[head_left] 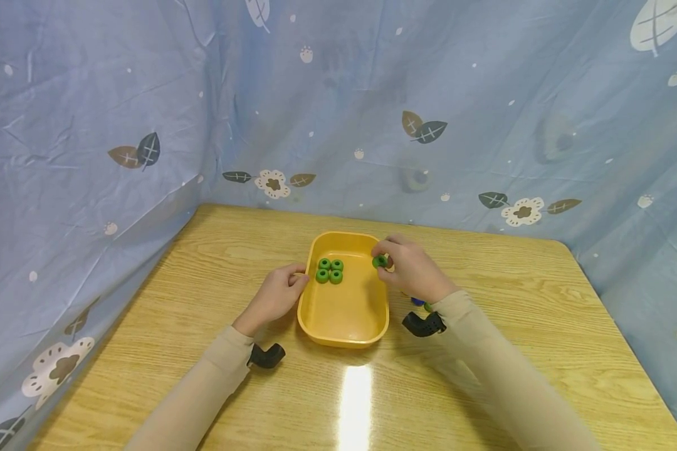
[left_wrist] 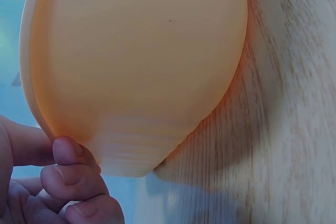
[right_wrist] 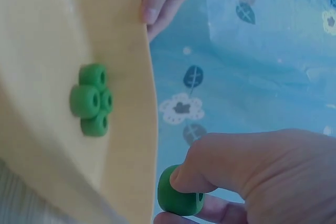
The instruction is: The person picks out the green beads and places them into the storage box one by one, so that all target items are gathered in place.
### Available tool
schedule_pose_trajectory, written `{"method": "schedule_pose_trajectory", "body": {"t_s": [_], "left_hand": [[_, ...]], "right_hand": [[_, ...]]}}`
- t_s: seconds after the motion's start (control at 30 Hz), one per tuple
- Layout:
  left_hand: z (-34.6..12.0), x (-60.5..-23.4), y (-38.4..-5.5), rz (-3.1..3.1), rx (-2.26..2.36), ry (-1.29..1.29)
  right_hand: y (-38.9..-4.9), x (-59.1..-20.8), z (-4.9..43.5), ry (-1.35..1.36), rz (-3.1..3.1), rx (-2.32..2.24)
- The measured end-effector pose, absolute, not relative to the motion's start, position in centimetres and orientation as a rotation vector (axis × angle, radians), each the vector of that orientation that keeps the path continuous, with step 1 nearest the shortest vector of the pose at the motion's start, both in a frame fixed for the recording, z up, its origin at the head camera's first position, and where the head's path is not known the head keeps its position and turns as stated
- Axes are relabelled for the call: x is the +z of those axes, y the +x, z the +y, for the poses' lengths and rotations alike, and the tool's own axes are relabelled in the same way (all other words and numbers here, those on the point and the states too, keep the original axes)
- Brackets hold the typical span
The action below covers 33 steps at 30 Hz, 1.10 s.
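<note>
A yellow tray [head_left: 346, 316] sits on the wooden table. Inside it, toward the far left, several green ring-shaped beads [head_left: 323, 276] stand grouped together with their holes showing. My left hand [head_left: 275, 295] pinches the tray's left rim, thumb and curled fingers meeting at the edge in the left wrist view. Over the right rim, my right hand [head_left: 416, 270] holds another green bead [right_wrist: 178, 192] between thumb and fingers. That bead looks a thick cylinder with a hole through it.
Beside the tray's right side, partly hidden under the right wrist, lie a small blue piece [head_left: 417, 301] and a small green piece [head_left: 428, 307]. Black curved mounts [head_left: 423, 324] hang from both wrists. A blue patterned curtain [head_left: 338, 113] borders the table.
</note>
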<state>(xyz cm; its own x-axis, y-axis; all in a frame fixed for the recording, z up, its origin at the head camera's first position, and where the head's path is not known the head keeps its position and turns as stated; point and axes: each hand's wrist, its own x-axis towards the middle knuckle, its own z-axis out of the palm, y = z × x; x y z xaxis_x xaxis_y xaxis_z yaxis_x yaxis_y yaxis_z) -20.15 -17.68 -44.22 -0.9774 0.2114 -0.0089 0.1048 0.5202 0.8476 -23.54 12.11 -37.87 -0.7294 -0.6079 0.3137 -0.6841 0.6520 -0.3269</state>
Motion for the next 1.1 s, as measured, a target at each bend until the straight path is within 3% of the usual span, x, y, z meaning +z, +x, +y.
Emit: {"method": "schedule_pose_trajectory", "body": {"t_s": [1.1], "left_hand": [[-17.7, -43.9, -20.2, 2.619, 1.468, 0.306]], "right_hand": [[-24.3, -39.2, 3.8, 1.386, -2.769, 0.604]]}}
